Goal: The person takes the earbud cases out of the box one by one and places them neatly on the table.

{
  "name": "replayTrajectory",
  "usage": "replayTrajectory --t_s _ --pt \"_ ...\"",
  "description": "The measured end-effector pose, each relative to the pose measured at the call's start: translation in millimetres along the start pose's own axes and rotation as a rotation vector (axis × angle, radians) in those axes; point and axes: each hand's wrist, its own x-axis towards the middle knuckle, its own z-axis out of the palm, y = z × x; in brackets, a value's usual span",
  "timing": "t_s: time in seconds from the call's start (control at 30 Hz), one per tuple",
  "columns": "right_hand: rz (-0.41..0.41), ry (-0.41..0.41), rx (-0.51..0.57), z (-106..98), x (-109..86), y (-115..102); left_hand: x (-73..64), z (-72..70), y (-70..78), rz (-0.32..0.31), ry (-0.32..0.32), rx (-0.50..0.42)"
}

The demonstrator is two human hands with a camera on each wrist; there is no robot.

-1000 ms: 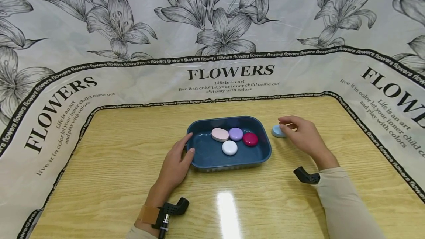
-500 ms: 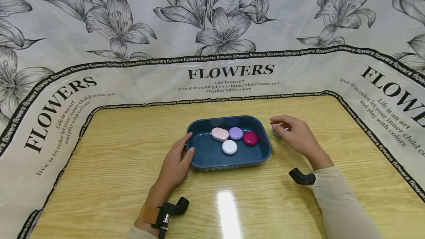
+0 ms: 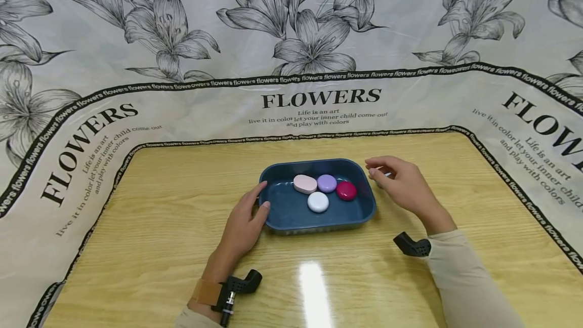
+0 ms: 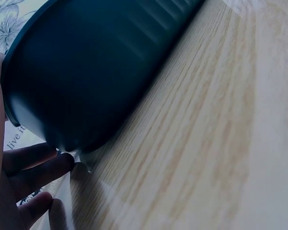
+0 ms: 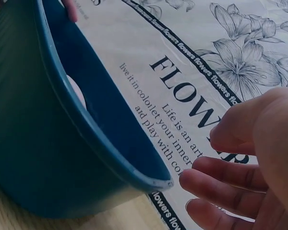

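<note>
I'm gripping the blue tray [image 3: 285, 212] by its end with my left fingers [image 3: 250, 198], four glossy rounded pieces [image 3: 318, 202] lying inside, one pale-blue piece [image 3: 386, 173], mostly hidden, apparently left outside by my loosely parted, empty-looking right fingers [image 3: 389, 163].

The left hand [image 3: 245, 221] blocks the tray [image 3: 283, 207] at its left rim; the right hand [image 3: 404, 187] crowds its far right corner. Rounded pieces [image 3: 318, 202] obstruct its middle and right, leaving room inside at left. Counter [image 3: 273, 292] before the tray is passable between the arms [image 3: 464, 272].
</note>
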Motion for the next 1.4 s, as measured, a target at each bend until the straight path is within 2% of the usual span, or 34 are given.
replayTrajectory --t_s 0.33,0.83,1.13,1.4 --pt "-0.022 -0.023 0.005 4 8.8 -12 0.4 0.2 1.9 0.000 0.003 -0.003" --pt "-0.026 -0.130 0.037 10 23.3 -22 0.3 0.3 1.3 -0.009 -0.001 -0.003" --pt "-0.018 -0.235 0.007 12 33.5 -28 -0.6 -0.7 2.3 -0.009 -0.002 -0.009" --pt "-0.019 -0.274 -0.013 18 41.9 -36 -0.2 -0.3 1.1 -0.008 -0.002 -0.007"
